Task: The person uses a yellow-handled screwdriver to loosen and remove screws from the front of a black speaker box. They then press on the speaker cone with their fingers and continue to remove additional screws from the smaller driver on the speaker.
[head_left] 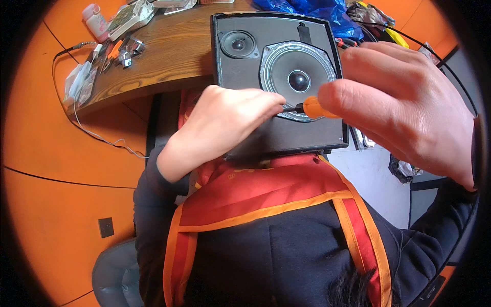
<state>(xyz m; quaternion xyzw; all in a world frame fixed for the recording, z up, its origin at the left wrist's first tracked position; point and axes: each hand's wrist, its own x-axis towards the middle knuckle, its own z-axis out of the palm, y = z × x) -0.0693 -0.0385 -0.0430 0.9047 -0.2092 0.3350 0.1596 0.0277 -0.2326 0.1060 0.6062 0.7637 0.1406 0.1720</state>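
Note:
A black speaker box (245, 84) leans at the table's near edge, with a small round tweeter (237, 44) at its upper left and a larger speaker cone (284, 66) in a shiny frame at the right. My right hand (399, 97) is closed around the orange handle of a screwdriver (316, 108). Its dark shaft points left, across the lower rim of the large cone. At that shaft's tip, the fingertips of my left hand (225, 120) are pinched together. Whatever they hold there is too small or hidden to make out.
Left on the wooden table (174, 46) lie an orange-handled tool (115, 49), small parts in clear bags and a white cable. A pink-white bottle (95, 22) stands behind them. Blue plastic bags (327, 13) lie behind the speaker. A grey chair (116, 276) sits at lower left.

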